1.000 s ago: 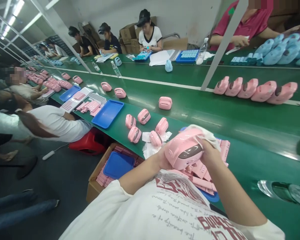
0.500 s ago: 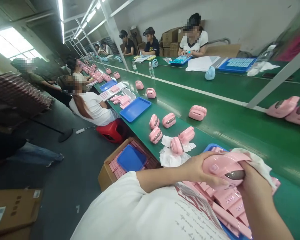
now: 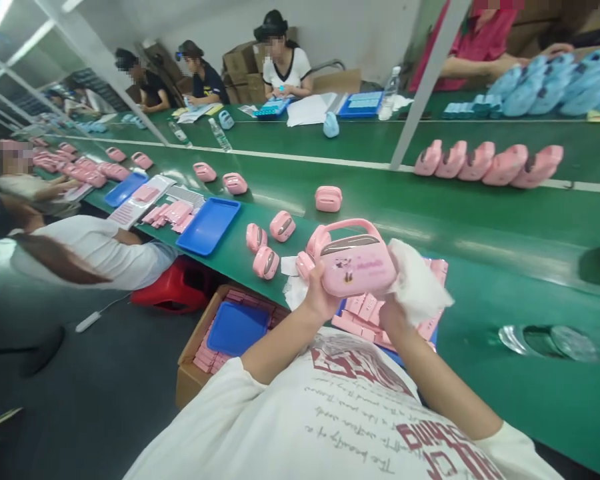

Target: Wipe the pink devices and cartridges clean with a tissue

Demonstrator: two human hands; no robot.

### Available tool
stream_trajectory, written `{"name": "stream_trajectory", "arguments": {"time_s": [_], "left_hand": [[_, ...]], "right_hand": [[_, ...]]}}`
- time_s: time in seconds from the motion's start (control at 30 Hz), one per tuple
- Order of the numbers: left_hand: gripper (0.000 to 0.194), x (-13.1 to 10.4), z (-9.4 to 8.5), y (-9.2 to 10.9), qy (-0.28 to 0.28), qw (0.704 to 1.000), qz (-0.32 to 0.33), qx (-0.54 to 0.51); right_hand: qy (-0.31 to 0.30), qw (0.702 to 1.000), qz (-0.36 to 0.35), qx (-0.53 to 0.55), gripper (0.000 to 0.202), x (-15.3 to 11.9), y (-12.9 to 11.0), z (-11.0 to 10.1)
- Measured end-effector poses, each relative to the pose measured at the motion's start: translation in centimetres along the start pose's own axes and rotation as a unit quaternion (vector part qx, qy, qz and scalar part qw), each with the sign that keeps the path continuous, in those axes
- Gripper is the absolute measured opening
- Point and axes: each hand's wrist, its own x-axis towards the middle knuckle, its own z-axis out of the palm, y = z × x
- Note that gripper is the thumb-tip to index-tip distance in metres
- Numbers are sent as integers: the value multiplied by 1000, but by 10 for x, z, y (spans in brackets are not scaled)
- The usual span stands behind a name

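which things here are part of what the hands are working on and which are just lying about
In hand:
- pink plastic handled case, held in the left hand
- white crumpled wipe cloth, held in the right hand

Lying about:
- blue plastic tray
- row of pink cases
- clear water bottle
- cardboard box

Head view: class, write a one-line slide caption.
Left hand holds pink handled case, right hand a white cloth, above green conveyor belt.
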Motion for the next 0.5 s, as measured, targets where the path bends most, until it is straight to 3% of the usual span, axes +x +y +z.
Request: {"name": "stream_trajectory", "arguments": {"time_s": [0.13, 0.27, 0.33, 0.5], "left_hand": [[79, -8, 0, -5, -24, 999, 26, 14], [75, -12, 7, -13, -65, 997, 15, 33], [72, -13, 11, -15, -68, 997, -9, 36], [75, -13, 18, -17, -80, 993, -73, 49]], "right_hand": [[88, 985, 124, 76, 50, 1, -17, -20], [165, 926, 239, 242, 48, -2, -28, -36], [186, 905, 254, 285, 46, -4, -32, -43], [225, 889, 255, 307, 43, -10, -37, -59]]}}
